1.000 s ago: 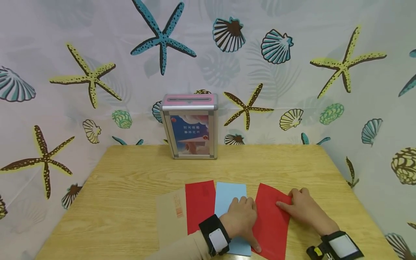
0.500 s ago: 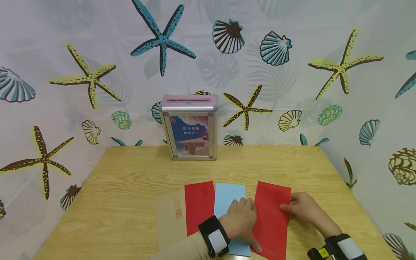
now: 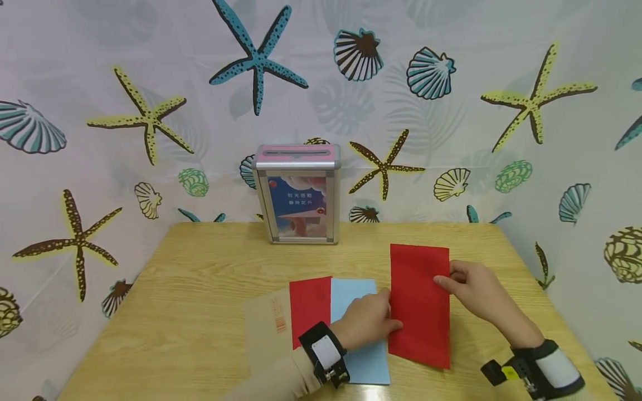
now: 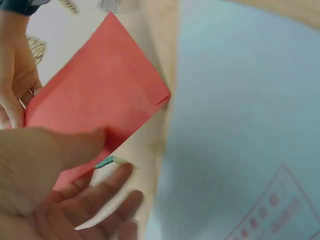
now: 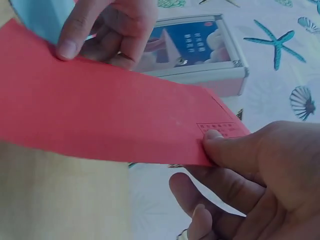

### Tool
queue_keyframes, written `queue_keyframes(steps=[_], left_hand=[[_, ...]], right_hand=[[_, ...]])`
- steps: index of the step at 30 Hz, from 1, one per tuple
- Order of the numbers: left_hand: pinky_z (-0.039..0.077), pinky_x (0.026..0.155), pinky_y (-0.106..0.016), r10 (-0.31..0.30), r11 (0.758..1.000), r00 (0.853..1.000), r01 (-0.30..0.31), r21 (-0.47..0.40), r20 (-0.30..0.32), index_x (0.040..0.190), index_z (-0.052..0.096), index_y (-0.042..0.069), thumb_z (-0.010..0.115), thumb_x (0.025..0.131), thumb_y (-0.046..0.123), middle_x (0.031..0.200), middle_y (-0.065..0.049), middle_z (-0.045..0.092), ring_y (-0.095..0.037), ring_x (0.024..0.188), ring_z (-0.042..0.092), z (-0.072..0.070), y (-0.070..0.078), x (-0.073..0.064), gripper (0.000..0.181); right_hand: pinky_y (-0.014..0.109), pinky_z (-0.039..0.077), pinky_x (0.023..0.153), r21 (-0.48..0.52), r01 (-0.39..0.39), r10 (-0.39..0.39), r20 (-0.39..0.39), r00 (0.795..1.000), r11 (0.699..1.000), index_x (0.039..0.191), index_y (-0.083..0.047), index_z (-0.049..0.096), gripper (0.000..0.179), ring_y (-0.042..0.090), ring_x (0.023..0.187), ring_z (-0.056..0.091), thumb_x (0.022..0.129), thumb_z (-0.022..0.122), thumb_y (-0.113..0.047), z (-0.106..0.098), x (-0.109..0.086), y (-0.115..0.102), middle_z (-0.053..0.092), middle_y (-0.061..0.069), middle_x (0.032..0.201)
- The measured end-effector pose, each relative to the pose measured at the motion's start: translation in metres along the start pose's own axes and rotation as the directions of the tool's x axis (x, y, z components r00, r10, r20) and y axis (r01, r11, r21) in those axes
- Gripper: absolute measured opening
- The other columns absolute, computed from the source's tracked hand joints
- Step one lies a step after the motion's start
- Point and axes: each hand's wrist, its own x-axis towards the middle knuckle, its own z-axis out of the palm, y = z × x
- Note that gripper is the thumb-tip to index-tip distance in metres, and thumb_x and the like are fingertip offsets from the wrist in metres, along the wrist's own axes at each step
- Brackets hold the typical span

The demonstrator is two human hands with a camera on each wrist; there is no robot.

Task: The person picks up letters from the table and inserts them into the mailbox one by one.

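A red envelope (image 3: pixel 420 306) is raised off the table, its flat side toward the head camera. My left hand (image 3: pixel 365 318) pinches its left edge, thumb in front and fingers behind. At the upper right edge, my right hand (image 3: pixel 476 288) pinches it the same way. Small printed marks show beside the right thumb on the envelope (image 5: pixel 115 115) in the right wrist view. Beneath my left hand lies a light blue envelope (image 3: pixel 368 365), partly covered. To its left are another red envelope (image 3: pixel 311 306) and a tan envelope (image 3: pixel 268 328) with an orange printed mark.
At the back of the wooden table (image 3: pixel 200 284) stands a silver-framed box (image 3: pixel 298 195) with a pink top and a slot in it. Its front carries a blue and pink picture. A cloth (image 3: pixel 225 128) patterned with starfish and shells hangs behind and at the sides.
The right-hand red envelope has come up off the table and away from me. My right hand moved up with it, and my left hand went from lying over its edge to pinching it.
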Motion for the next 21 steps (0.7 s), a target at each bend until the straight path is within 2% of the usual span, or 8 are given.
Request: queue_keyframes(steps=[2, 4, 7, 9, 12, 16, 18, 21], left_hand=[[0.045, 0.054, -0.020, 0.028, 0.985, 0.999, -0.031, -0.167, -0.016, 0.100, 0.059, 0.012, 0.078, 0.093, 0.026, 0.077, 0.007, 0.064, -0.001, 0.062, 0.056, -0.005, -0.002, 0.002, 0.025], [0.046, 0.056, -0.018, 0.050, 0.957, 0.998, -0.060, -0.284, -0.043, 0.098, 0.060, 0.012, 0.077, 0.094, 0.020, 0.082, 0.007, 0.068, 0.001, 0.064, 0.057, -0.010, -0.005, 0.003, 0.019], [0.049, 0.058, -0.018, 0.067, 0.931, 0.993, -0.097, -0.352, -0.097, 0.096, 0.060, 0.012, 0.076, 0.095, 0.019, 0.090, 0.003, 0.073, 0.001, 0.070, 0.060, -0.021, -0.011, 0.003, 0.017], [0.050, 0.060, -0.019, 0.068, 0.928, 0.989, -0.113, -0.355, -0.134, 0.096, 0.061, 0.012, 0.076, 0.095, 0.019, 0.093, 0.000, 0.075, 0.000, 0.074, 0.062, -0.031, -0.018, 0.002, 0.017], [0.052, 0.065, -0.020, 0.074, 0.932, 0.981, -0.132, -0.337, -0.178, 0.095, 0.061, 0.013, 0.076, 0.095, 0.019, 0.096, -0.002, 0.076, -0.005, 0.080, 0.065, -0.051, -0.030, 0.000, 0.016], [0.054, 0.068, -0.023, 0.068, 0.946, 0.976, -0.130, -0.298, -0.209, 0.097, 0.064, 0.012, 0.074, 0.097, 0.017, 0.096, -0.001, 0.076, -0.011, 0.085, 0.066, -0.083, -0.052, -0.005, 0.011], [0.055, 0.067, -0.023, 0.062, 0.952, 0.971, -0.127, -0.277, -0.233, 0.100, 0.069, 0.011, 0.073, 0.097, 0.016, 0.094, -0.001, 0.076, -0.012, 0.085, 0.067, -0.100, -0.061, -0.007, 0.007], [0.055, 0.066, -0.023, 0.073, 0.967, 0.957, -0.136, -0.214, -0.281, 0.102, 0.075, 0.010, 0.072, 0.097, 0.015, 0.091, 0.000, 0.077, -0.011, 0.082, 0.069, -0.124, -0.071, -0.009, 0.007]], right_hand=[[0.024, 0.024, 0.047, -0.008, 0.034, -0.034, -0.026, 0.999, 0.999, 0.076, -0.012, 0.053, 0.031, 0.006, 0.048, 0.025, 0.098, 0.072, -0.023, -0.007, 0.002, -0.005, 0.032, -0.008, 0.054], [0.024, 0.024, 0.048, -0.021, 0.065, -0.066, -0.045, 0.997, 0.998, 0.076, -0.012, 0.052, 0.031, 0.006, 0.048, 0.026, 0.098, 0.072, -0.022, -0.012, 0.005, -0.011, 0.032, -0.008, 0.055], [0.024, 0.025, 0.048, -0.034, 0.098, -0.099, -0.051, 0.994, 0.995, 0.075, -0.012, 0.051, 0.032, 0.007, 0.048, 0.028, 0.097, 0.073, -0.021, -0.019, 0.012, -0.024, 0.033, -0.008, 0.056], [0.024, 0.026, 0.049, -0.036, 0.117, -0.118, -0.033, 0.992, 0.992, 0.074, -0.012, 0.050, 0.033, 0.008, 0.049, 0.028, 0.098, 0.072, -0.021, -0.023, 0.020, -0.035, 0.035, -0.006, 0.057], [0.026, 0.029, 0.051, -0.031, 0.158, -0.158, 0.005, 0.987, 0.987, 0.075, -0.012, 0.050, 0.032, 0.009, 0.051, 0.032, 0.099, 0.071, -0.022, -0.028, 0.033, -0.053, 0.046, -0.004, 0.063], [0.030, 0.042, 0.060, -0.019, 0.251, -0.250, 0.029, 0.968, 0.968, 0.080, -0.011, 0.058, 0.024, 0.012, 0.061, 0.051, 0.098, 0.071, -0.019, -0.026, 0.060, -0.077, 0.067, -0.002, 0.076], [0.032, 0.046, 0.065, -0.018, 0.291, -0.291, 0.019, 0.957, 0.957, 0.081, -0.011, 0.061, 0.020, 0.013, 0.068, 0.059, 0.098, 0.071, -0.016, -0.023, 0.073, -0.087, 0.072, -0.001, 0.081], [0.032, 0.045, 0.063, -0.001, 0.332, -0.332, -0.014, 0.943, 0.943, 0.076, -0.011, 0.058, 0.026, 0.014, 0.066, 0.059, 0.098, 0.071, -0.016, -0.019, 0.091, -0.101, 0.069, -0.001, 0.073]])
